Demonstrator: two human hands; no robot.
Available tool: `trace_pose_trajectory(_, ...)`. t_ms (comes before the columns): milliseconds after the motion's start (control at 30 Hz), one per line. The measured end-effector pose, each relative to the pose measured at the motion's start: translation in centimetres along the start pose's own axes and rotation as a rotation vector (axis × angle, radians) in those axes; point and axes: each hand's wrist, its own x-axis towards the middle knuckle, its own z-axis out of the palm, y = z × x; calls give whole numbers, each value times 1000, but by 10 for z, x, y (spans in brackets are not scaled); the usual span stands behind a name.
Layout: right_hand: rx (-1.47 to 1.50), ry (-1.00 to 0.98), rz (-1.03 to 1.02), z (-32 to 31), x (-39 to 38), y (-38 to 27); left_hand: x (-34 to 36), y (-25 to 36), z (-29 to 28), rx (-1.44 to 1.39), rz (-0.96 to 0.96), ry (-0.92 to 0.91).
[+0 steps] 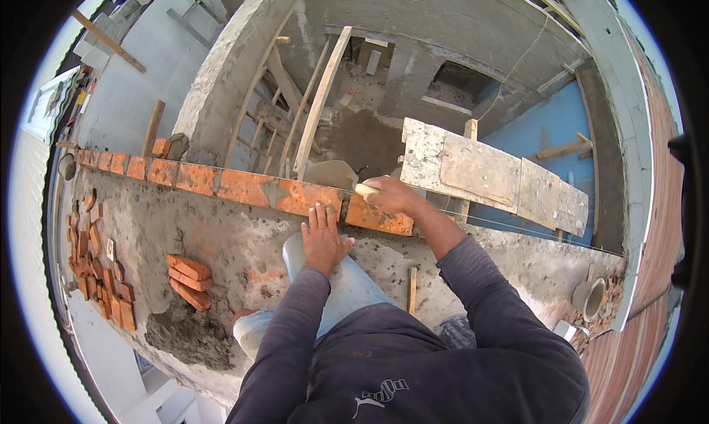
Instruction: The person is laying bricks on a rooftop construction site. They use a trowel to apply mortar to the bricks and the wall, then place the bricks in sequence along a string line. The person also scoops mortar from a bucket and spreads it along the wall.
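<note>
A row of orange bricks (244,187) with grey mortar joints runs along the edge of the concrete ledge. My left hand (323,239) lies with fingers stretched out, its fingertips against the near side of a brick (301,198). My right hand (391,196) is closed round the pale handle of a trowel (330,173). The trowel's mortar-smeared blade points left, just beyond the bricks. Below my right hand sits the last brick (378,219) of the row, with a gap between it and its left neighbour. A thin string (509,224) stretches along the row.
Mortar (193,335) lies heaped on the ledge beside a few stacked bricks (190,282). More loose bricks (103,276) are piled at far left. Past the wall the ground drops into a deep room with timber props (323,103) and worn boards (480,165). A bucket (589,297) stands right.
</note>
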Motion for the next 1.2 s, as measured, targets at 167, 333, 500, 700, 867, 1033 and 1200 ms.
trace_pose_trajectory(167, -239, 140, -186, 11, 0, -16, 0, 1, -3, -3, -13, -30)
trace_pose_trajectory(333, -195, 411, -333, 63, -34, -26, -4, -7, 3, -106, 14, -9)
trace_pose_trajectory(500, -284, 286, -189, 115, -58, -11, -32, -30, 19, -290, -80, -12)
trace_pose_trajectory(700, 422, 126, 38, 117, -123, 32, -166, -120, 45, -389, -320, 116)
trace_pose_trajectory(867, 848, 314, 420, 113, -171, 61, -292, -162, 75, -342, -634, 47)
trace_pose_trajectory(1033, 678, 255, 435, 145, -149, 40, -329, -156, 115, -520, -783, 214)
trace_pose_trajectory(1200, 51, 470, 185, 174, -109, -5, -337, -166, 124, -551, -784, 217)
